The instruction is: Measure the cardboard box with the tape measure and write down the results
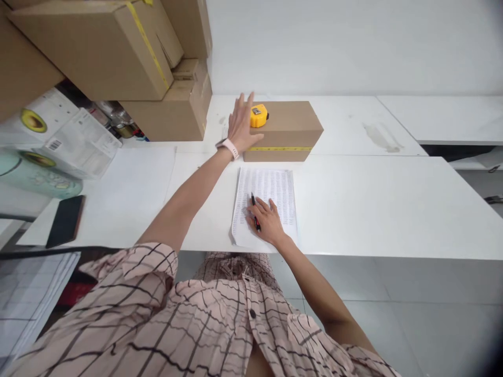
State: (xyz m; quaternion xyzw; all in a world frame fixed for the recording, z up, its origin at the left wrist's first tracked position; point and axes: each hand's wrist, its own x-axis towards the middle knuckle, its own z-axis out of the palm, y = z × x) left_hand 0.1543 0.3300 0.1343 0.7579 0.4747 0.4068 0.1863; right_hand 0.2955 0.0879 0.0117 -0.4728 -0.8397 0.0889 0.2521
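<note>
My left hand [240,125] reaches over the left end of a long cardboard box [285,116], its fingers spread beside a yellow tape measure [259,116] on the box top. I cannot tell whether the fingertips touch the tape measure. A yellow strip with markings runs along the box's front side. My right hand [268,222] rests on a printed sheet [271,180] with columns of small text. A black and red pen [257,224] lies under its fingers, partly hidden by them, its tip pointing away from me.
Cardboard boxes [90,47] are stacked at the back left, one with a yellow strip hanging down it. Cartons with avocado pictures [58,131], a mint-green cylinder [43,173], a phone [66,220] and blank white paper [131,178] are on the left. The white table's [373,209] front edge is near my body.
</note>
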